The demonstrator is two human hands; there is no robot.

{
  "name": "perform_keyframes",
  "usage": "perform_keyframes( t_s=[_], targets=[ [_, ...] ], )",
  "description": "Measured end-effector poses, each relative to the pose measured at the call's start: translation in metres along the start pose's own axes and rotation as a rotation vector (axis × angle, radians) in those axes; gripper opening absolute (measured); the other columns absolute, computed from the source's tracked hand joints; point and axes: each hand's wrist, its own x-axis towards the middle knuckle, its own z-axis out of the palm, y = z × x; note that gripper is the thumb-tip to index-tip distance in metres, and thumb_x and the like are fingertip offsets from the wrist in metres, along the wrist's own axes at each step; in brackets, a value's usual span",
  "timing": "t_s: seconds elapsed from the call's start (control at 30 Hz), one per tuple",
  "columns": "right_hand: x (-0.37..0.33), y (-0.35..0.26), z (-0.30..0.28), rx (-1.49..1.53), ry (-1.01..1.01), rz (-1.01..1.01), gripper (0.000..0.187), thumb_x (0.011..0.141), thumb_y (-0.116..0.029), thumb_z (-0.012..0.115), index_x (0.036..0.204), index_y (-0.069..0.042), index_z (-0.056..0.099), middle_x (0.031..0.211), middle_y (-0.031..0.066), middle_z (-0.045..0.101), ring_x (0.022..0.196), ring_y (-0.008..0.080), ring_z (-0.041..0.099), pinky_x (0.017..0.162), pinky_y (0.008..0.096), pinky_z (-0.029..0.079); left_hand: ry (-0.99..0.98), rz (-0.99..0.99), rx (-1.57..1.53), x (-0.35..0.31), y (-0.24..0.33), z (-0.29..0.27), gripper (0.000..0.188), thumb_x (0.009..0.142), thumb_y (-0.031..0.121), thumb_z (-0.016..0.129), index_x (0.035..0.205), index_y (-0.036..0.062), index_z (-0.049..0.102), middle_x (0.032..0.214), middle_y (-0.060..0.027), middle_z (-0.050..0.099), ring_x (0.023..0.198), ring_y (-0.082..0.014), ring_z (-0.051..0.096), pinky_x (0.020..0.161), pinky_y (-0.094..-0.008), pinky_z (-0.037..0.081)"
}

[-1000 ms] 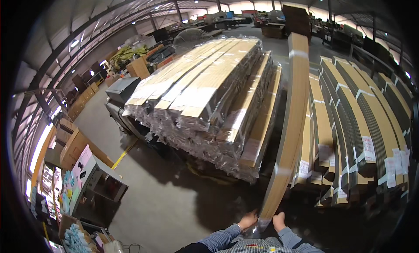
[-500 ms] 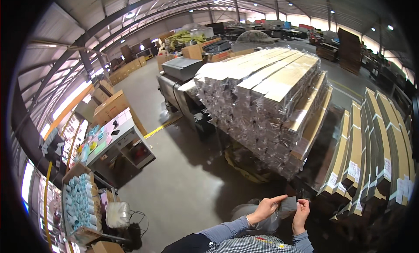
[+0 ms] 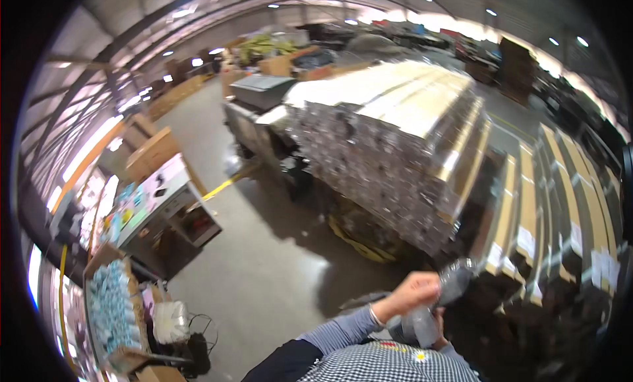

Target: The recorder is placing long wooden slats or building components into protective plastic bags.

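My left hand is closed in front of my apron, with a crumpled, see-through plastic bag bunched at its fingers. More of the same clear plastic hangs below, over the front of the apron. Behind that lower plastic is my right hand, only partly visible; its fingers are hidden and blurred. No grey card can be made out in either hand.
Ahead stands a tall stack of plastic-wrapped long boards. Strapped long cartons lie on the right. To the left are a desk and a box of pale blue rolled items. A yellow line marks the floor.
The small grey card held between both hands is no longer visible. The clear plastic has come up in front of the hands. My left hand has risen slightly, and the right has drawn lower toward me.
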Motion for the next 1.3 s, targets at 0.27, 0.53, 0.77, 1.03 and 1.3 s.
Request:
perform_keyframes(
  t_s=[0.27, 0.53, 0.77, 1.03, 1.3],
  targets=[
    [0.038, 0.046, -0.012, -0.949, 0.043, -0.115, 0.040, 0.091, -0.022, 0.062, 0.126, -0.004, 0.054, 0.118, 0.0060, 0.060, 0.107, 0.0183, 0.058, 0.092, 0.0341, 0.049, -0.181, 0.595, -0.594, 0.024, 0.134, 0.046, 0.017, 0.097, 0.024, 0.058, 0.092, 0.0079, 0.054, 0.065, -0.0047, 0.059, 0.053, -0.0081, 0.049, 0.054, -0.0209, 0.043],
    [0.135, -0.192, 0.001, -0.485, 0.453, -0.610, 0.053, 0.088, -0.014, 0.070, 0.134, -0.001, 0.048, 0.122, 0.0098, 0.060, 0.111, 0.0203, 0.057, 0.096, 0.0339, 0.047, 0.322, 0.029, 0.321, 0.102, -0.043, -0.114, 0.033, 0.087, -0.001, 0.050, 0.116, -0.0045, 0.065, 0.105, -0.0113, 0.072, 0.103, -0.0154, 0.065, 0.091, -0.0285, 0.048],
    [0.338, -0.421, -0.046, -0.657, 0.470, -0.557, 0.070, 0.086, -0.049, 0.073, 0.127, 0.006, 0.055, 0.111, 0.0124, 0.065, 0.098, 0.0248, 0.063, 0.088, 0.0373, 0.050, 0.301, -0.014, 1.060, 0.141, -0.117, -0.141, 0.025, 0.090, 0.009, 0.053, 0.107, 0.0050, 0.071, 0.108, -0.0170, 0.070, 0.102, -0.0363, 0.065, 0.089, -0.0422, 0.052],
    [0.513, -0.432, -0.104, -0.369, 0.470, -0.429, 0.050, 0.094, -0.041, 0.065, 0.115, 0.005, 0.064, 0.104, 0.0103, 0.070, 0.092, 0.0181, 0.067, 0.078, 0.0334, 0.053, 0.476, -0.161, 1.017, 0.159, -0.106, -0.143, 0.032, 0.091, 0.012, 0.053, 0.120, 0.0070, 0.066, 0.108, -0.0224, 0.067, 0.103, -0.0378, 0.065, 0.085, -0.0427, 0.052],
    [0.491, -0.380, -0.070, -0.492, 0.668, -0.650, 0.048, 0.101, -0.039, 0.053, 0.117, 0.004, 0.065, 0.112, 0.0110, 0.068, 0.105, 0.0163, 0.059, 0.092, 0.0323, 0.045, 0.304, -0.223, 0.908, 0.169, -0.083, -0.095, 0.029, 0.081, 0.009, 0.074, 0.110, 0.0072, 0.071, 0.098, -0.0126, 0.072, 0.091, -0.0253, 0.071, 0.079, -0.0323, 0.054]
  ],
)
